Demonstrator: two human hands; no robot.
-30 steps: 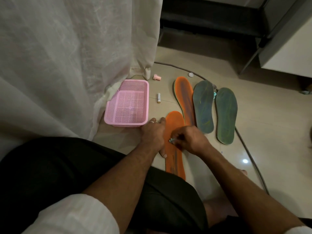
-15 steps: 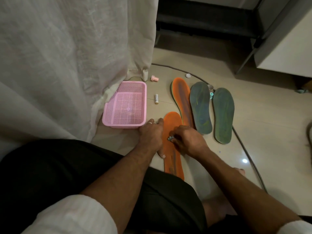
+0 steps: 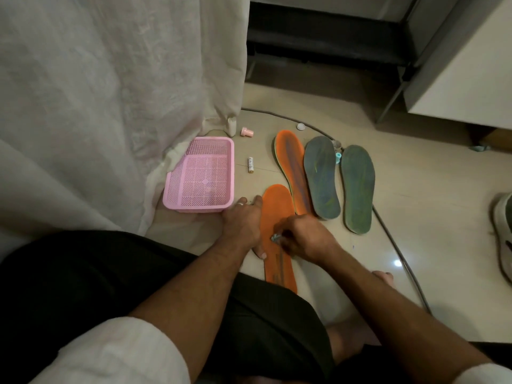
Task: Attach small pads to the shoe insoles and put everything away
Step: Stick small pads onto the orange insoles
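Observation:
An orange insole [image 3: 277, 209] lies on the floor in front of my knees. My left hand [image 3: 243, 223] presses flat on its left edge, fingers spread, thumb at the near side. My right hand [image 3: 302, 236] pinches a small greyish pad [image 3: 275, 237] against the insole's middle. A second orange insole [image 3: 291, 164] lies further back. Two grey-green insoles [image 3: 321, 176] [image 3: 357, 187] lie to its right. An empty pink basket [image 3: 177, 200] stands to the left.
A white curtain [image 3: 110, 106] hangs at the left against the basket. A battery [image 3: 250, 164], a pink cap [image 3: 246, 132], a white cap [image 3: 300, 126] and a teal piece [image 3: 338, 157] lie on the floor. A cable [image 3: 393, 239] runs past the insoles. A shoe [image 3: 502, 231] sits at the right edge.
Both hands stay on the near orange insole. The right hand has shifted slightly with the pad. The view has tilted a little.

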